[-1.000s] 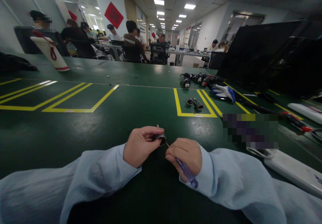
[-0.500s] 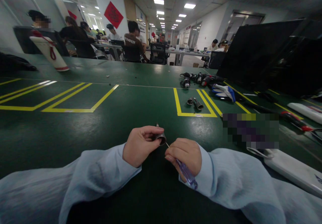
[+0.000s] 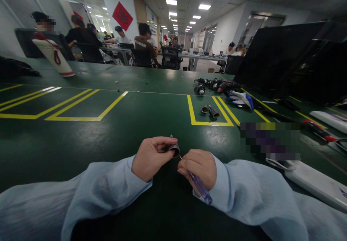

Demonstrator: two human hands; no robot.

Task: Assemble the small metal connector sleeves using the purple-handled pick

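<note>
My left hand (image 3: 153, 156) pinches a small grey metal cup-shaped part (image 3: 175, 149) between thumb and fingers, with its open mouth turned toward my right hand. A thin stem sticks up from the part's far end. Closed around a screwdriver (image 3: 201, 189) with a clear purple handle is my right hand (image 3: 199, 168). The screwdriver's thin shaft points up and left to the mouth of the metal part; whether its tip touches the inside is hidden. Two similar metal parts (image 3: 214, 113) lie beyond my hands, inside a yellow taped box.
Dark metal fittings and cables (image 3: 201, 88) lie at the back right beside a blue-and-white glove (image 3: 241, 99). A white power strip (image 3: 317, 183) is on the right, near black monitors (image 3: 282, 53). A white cup (image 3: 55, 58) stands far left on the green table (image 3: 151, 107).
The metal part and my left hand have shifted very slightly to the right. My right hand and the screwdriver stay almost in place.
</note>
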